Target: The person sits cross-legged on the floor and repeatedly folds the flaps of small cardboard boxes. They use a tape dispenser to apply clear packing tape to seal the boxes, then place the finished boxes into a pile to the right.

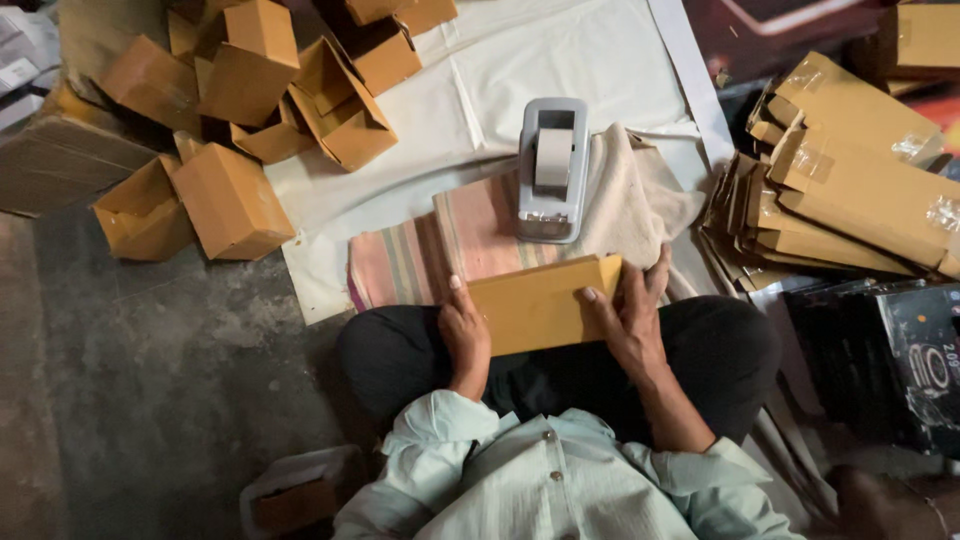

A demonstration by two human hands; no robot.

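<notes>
I sit cross-legged on the floor with a flat brown cardboard box (535,305) held over my lap. My left hand (463,333) grips its left end, thumb on top. My right hand (632,318) grips the right end, fingers spread over the edge. Just beyond the box stands a grey tape dispenser (551,170) with a roll of pale tape, resting on folded striped cloth (440,245).
A heap of assembled open brown boxes (240,100) lies at the far left. A stack of flattened brown boxes (830,190) sits at the right on the floor. White cloth (560,60) covers the floor ahead. Dark packages (900,350) lie at the right.
</notes>
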